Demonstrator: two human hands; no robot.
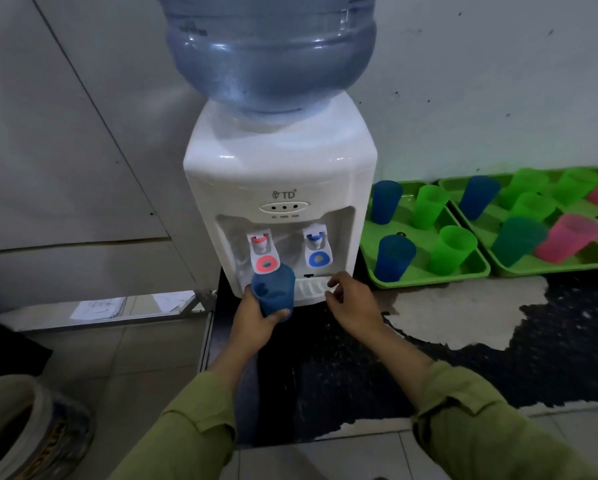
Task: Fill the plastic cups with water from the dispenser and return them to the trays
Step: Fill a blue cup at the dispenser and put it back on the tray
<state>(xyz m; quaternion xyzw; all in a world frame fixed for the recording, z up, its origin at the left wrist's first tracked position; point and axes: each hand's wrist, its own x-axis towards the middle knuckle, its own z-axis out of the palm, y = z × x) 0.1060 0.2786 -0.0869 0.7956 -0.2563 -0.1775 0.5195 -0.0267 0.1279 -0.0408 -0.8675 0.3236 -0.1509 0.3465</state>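
Note:
A white water dispenser with a big blue bottle stands on a dark counter. My left hand grips a blue plastic cup just below the red tap lever. My right hand hovers with loosely curled fingers at the drip tray, under the blue tap lever, and holds nothing. To the right, two green trays carry several blue, green and pink cups.
The dark counter has a worn pale patch to the right of the dispenser. A grey cabinet stands at the left. A round ceramic pot sits on the tiled floor at the lower left.

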